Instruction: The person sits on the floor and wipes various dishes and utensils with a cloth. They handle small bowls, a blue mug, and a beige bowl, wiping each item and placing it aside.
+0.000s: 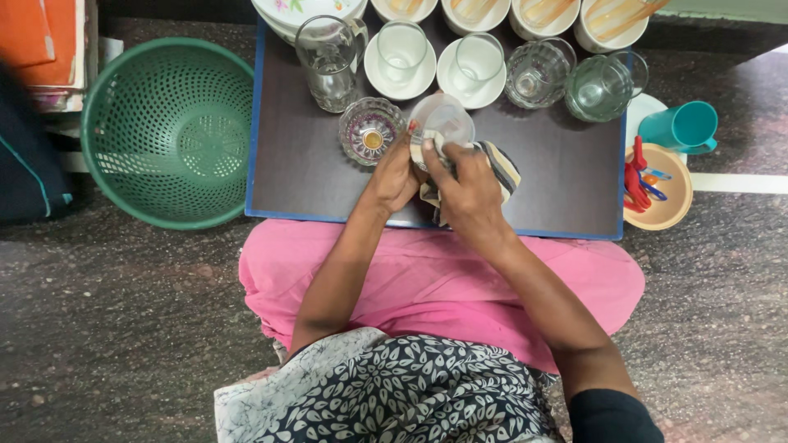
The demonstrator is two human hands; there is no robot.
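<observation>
Left hand (396, 176) and right hand (466, 190), both curled closed around a clear, round glass (442, 121) tilted over the near middle of the dark, blue-edged tray (558, 176). The right fingers also press a striped cloth (502, 166) against the glass. Left of the glass, touching the left hand: a ribbed glass bowl (370, 131). Beyond it: a tall smooth mug (330, 61) and tumblers on white saucers (470, 86). Left of the tray: a perforated green plastic basket (168, 131). Right of it: a teal cup (681, 127).
</observation>
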